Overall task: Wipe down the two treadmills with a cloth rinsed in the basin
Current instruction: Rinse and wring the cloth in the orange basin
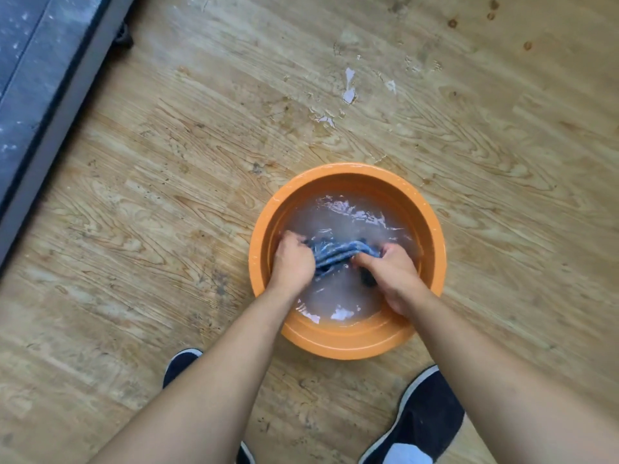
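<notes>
The person's left hand (294, 262) and right hand (393, 272) each grip an end of the bunched blue cloth (335, 254), held in cloudy water inside the round orange plastic basin (348, 343) on the wooden floor. This looks like the rinsing step. Next the cloth likely needs wringing, then carrying to the grey-framed treadmill edge (50, 105) at far left.

No writing, label, brand, number or sign can be read on anything here: the orange basin (348, 170), the blue cloth (335, 254), the treadmill frame (50, 108) and the dark shoes (425, 416) show no legible marking.

Orange basin (348, 344) on wet wooden floor (134, 229)
</notes>
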`<move>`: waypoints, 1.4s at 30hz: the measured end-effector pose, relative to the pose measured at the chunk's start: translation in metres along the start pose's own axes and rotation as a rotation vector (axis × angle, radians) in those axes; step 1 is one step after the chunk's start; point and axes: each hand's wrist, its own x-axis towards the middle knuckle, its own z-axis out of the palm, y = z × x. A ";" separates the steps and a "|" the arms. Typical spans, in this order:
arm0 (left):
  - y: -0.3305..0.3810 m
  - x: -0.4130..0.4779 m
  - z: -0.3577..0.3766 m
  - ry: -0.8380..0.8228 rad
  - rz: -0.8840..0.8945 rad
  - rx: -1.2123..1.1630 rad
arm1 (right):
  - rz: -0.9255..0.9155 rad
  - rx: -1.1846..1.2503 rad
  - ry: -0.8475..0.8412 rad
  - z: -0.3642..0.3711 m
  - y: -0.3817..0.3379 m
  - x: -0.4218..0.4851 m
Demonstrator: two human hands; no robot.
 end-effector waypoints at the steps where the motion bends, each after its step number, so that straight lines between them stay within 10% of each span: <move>1: 0.001 0.005 0.001 -0.022 -0.076 -0.067 | 0.014 0.123 0.091 0.006 0.003 0.000; 5: 0.000 0.008 0.003 -0.155 -0.116 -0.112 | 0.151 0.485 0.102 0.018 0.004 -0.005; 14: 0.008 0.000 0.011 -0.030 -0.100 0.193 | -0.079 -0.101 0.482 0.025 0.008 -0.002; 22: 0.008 -0.006 0.020 0.053 -0.221 -0.315 | -0.031 -0.108 0.254 0.027 0.012 0.001; 27: -0.011 -0.007 0.026 -0.177 -0.377 -0.568 | -0.075 -0.099 0.295 0.031 0.012 -0.001; 37: -0.022 -0.006 0.034 -0.033 -0.383 -0.641 | 0.025 0.005 0.450 0.030 0.009 0.016; 42: -0.024 -0.009 0.033 -0.021 -0.288 -0.290 | 0.099 0.143 0.529 0.025 -0.010 0.019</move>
